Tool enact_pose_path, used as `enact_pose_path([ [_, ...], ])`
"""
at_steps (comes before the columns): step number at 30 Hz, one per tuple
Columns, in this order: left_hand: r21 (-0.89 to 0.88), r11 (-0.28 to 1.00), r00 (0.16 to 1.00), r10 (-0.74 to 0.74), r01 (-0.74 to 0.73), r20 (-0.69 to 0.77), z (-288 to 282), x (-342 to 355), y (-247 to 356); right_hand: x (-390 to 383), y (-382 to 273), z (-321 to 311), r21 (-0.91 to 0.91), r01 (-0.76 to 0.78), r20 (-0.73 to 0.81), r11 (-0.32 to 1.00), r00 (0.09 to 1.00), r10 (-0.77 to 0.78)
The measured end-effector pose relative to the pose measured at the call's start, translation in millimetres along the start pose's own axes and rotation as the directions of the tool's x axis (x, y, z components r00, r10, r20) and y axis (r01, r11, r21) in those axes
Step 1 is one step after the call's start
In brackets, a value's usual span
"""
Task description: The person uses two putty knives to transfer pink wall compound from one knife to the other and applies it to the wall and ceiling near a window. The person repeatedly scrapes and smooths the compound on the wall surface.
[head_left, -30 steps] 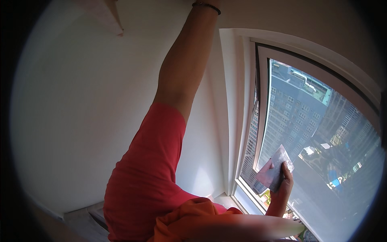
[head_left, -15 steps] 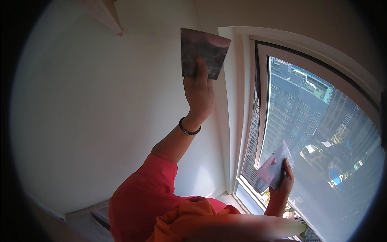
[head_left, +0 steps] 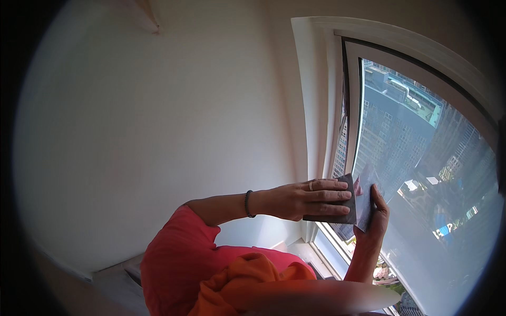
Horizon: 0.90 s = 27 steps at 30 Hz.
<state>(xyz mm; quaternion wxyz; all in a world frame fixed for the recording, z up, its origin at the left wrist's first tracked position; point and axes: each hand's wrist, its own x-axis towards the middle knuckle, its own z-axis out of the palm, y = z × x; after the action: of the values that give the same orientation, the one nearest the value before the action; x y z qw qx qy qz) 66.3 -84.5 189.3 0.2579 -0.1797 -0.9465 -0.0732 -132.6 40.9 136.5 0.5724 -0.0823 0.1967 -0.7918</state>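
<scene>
My left hand (head_left: 292, 200), with a ring and a dark beaded bracelet, lies across a dark, flat square panel (head_left: 351, 215). Its fingers stretch over the panel's face and the thumb is hidden behind. Beside it, my right hand (head_left: 375, 221) grips a thin, glossy, pale panel (head_left: 363, 203) by its edge, thumb up along the side. This second panel mirrors some pink and partly blends into the window behind. The two panels stand close side by side, their edges overlapping in the view; whether they touch I cannot tell.
A large framed window (head_left: 411, 158) fills the right side, with tall buildings outside. A plain pale wall (head_left: 158, 121) spans the left. Orange cloth (head_left: 242, 279) and my pink sleeve (head_left: 179, 247) cover the lower middle. A window sill (head_left: 311, 253) runs below.
My left hand has come down and to the right from high up, bringing the dark panel next to the pale one and turning its back toward view. My right hand has barely moved.
</scene>
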Motion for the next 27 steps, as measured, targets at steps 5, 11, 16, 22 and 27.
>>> enact_pose_path([
  [5,0.264,0.942,0.972,-0.230,0.208,0.055,-37,-8,-27,1,-23,-2,-0.076,0.111,-0.047,0.991,0.992,-0.115],
  [11,0.361,0.932,0.981,-0.085,0.016,0.177,-70,21,-4,-8,-25,21,-0.341,0.188,-0.142,0.921,0.958,-0.248],
  [16,0.404,0.896,0.929,0.025,-0.185,0.370,-85,52,-5,-7,-19,29,-0.409,0.121,-0.049,0.904,0.987,-0.155],
  [22,0.447,0.891,0.972,-0.031,-0.078,0.233,-132,47,-10,-5,-37,9,-0.322,0.171,-0.129,0.931,0.966,-0.222],
  [27,-0.032,0.988,0.422,-0.094,0.152,-0.902,-199,65,-68,1,-23,5,-0.281,0.214,-0.165,0.936,0.950,-0.266],
])
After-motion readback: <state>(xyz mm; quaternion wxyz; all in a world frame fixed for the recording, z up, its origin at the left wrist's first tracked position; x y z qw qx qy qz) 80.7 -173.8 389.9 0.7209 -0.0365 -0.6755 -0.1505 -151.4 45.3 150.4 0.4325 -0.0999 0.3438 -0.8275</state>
